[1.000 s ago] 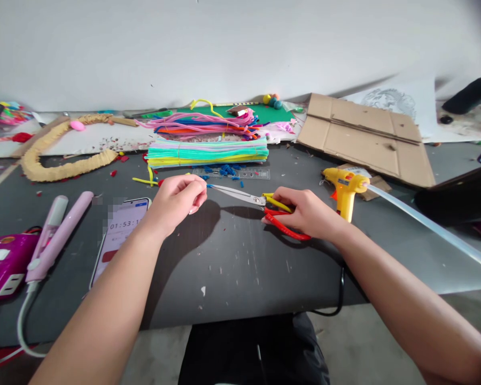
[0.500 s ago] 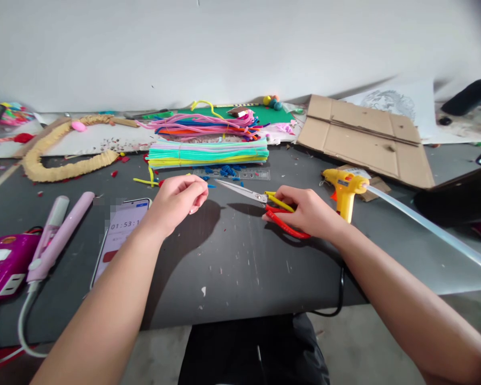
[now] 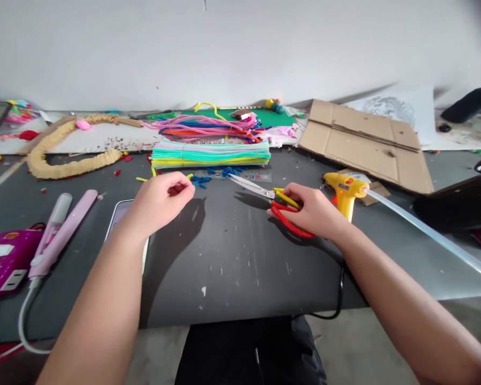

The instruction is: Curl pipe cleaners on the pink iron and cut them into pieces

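Observation:
My left hand (image 3: 164, 200) is pinched closed above the table, with a bit of blue pipe cleaner (image 3: 194, 184) showing at its fingertips. Behind them, short blue pipe cleaner pieces (image 3: 202, 180) are scattered on and around a clear ruler (image 3: 260, 176). Scissors (image 3: 252, 185) with one red and one yellow handle are in my right hand (image 3: 310, 208), fingers wrapped round the grips. Their blades look closed and point left toward the blue pieces. A yellow pipe cleaner (image 3: 141, 179) is partly hidden behind my left hand.
Bundled pipe cleaners (image 3: 210, 154) lie behind the ruler. A yellow glue gun (image 3: 346, 192) with a long glue stick stands right, before folded cardboard (image 3: 364, 141). On the left are a phone (image 3: 118, 214), a pink hair straightener (image 3: 66, 230), a purple power strip (image 3: 12, 262) and a beige curved form (image 3: 50, 170).
My left hand has moved left and away from the scissors' tips, now covering more of the phone. The scissors have shifted slightly right in view, still in my right hand.

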The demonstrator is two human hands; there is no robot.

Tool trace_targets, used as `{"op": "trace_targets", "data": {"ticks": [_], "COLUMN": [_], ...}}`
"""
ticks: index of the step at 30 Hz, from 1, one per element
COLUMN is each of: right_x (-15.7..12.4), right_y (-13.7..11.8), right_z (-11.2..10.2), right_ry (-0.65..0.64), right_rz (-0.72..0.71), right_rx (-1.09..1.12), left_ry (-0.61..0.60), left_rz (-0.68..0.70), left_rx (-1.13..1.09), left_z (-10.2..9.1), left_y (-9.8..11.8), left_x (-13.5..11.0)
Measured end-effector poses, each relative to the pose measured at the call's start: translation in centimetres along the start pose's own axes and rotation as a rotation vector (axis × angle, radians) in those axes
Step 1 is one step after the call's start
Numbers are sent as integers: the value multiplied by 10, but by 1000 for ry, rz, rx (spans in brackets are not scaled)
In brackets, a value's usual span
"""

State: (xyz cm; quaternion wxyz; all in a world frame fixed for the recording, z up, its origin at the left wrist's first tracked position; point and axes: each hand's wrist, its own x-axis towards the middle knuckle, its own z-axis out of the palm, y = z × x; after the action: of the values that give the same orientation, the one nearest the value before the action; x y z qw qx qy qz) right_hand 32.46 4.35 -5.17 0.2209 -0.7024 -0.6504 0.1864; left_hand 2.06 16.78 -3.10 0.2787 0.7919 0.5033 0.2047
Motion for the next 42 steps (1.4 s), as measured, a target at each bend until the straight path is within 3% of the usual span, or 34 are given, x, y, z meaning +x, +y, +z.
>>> {"op": "trace_targets", "data": {"ticks": [5, 11, 15, 18, 20, 26, 32, 35, 39, 42], "right_x": [-1, -3, -4, -5, -5, -6, -6, -6, -6, -6], "right_y": [-3, -5, -7, -11, -13, -14, -14, -14, -13, -13], "right_z": [-1, 1, 1, 0, 0, 0, 1, 2, 1, 0], "right_ry": [-45, -59, -46, -47, -51, -55, -72, -59, -43, -37], "right_rz": [-15, -30, -36, -49, -60, -105, -115, -100, -77, -69], "right_rx": [-66, -102, -118, -123, -119, -117, -148, -161, -175, -184], "left_ry": [-6, 63, 167, 67, -24, -160, -200, -159, 12, 70], "left_rz": [-7, -106, -64, -96, -100, -86, -38, -18, -8, -26], "left_rx": [226, 321, 111, -205, -283, -242, -197, -132, -18, -111], "left_z": [0, -13, -15, -5, 3, 16, 25, 25, 19, 17], "left_y": [-18, -16, -9, 0, 8, 20, 20, 17, 9, 5], "left_x": [1, -1, -1, -1, -2, -6, -6, -4, -1, 1]}}
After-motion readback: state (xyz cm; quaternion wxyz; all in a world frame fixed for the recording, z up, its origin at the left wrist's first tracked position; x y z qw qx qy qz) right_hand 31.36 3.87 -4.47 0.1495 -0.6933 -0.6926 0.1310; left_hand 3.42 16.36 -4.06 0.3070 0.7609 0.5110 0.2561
